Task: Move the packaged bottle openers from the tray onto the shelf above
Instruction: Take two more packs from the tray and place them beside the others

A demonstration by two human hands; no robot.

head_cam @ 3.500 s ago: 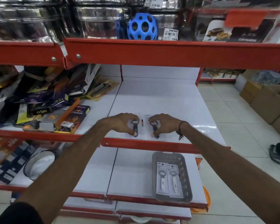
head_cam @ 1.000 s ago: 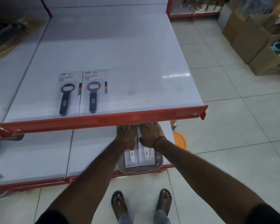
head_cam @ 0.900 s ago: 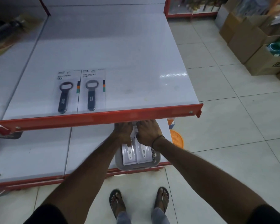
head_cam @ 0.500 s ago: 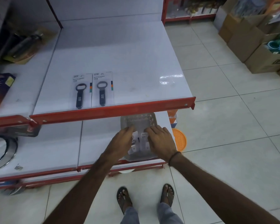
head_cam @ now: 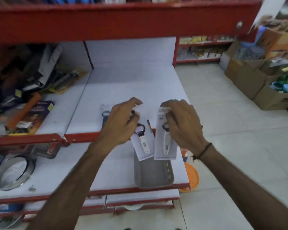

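My left hand (head_cam: 121,123) grips a carded white-handled bottle opener (head_cam: 143,143) by its top, and my right hand (head_cam: 183,123) grips a second one (head_cam: 165,143). Both cards hang in the air over the red front lip of the white shelf (head_cam: 131,90). Below them the grey perforated tray (head_cam: 153,173) sits on the lower shelf with nothing visible inside. A dark-handled packaged opener (head_cam: 105,117) lies on the upper shelf, mostly hidden behind my left hand.
Left of the white shelf lie piled packaged goods and an orange-edged box (head_cam: 28,117). A round metal ring (head_cam: 12,171) rests on the lower shelf at left. Cardboard boxes (head_cam: 259,83) stand on the tiled floor at right. A red shelf beam (head_cam: 123,22) runs overhead.
Both hands have lifted the two white-handled openers out of the tray and raised them to the level of the upper shelf's front edge. The camera has tilted upward.
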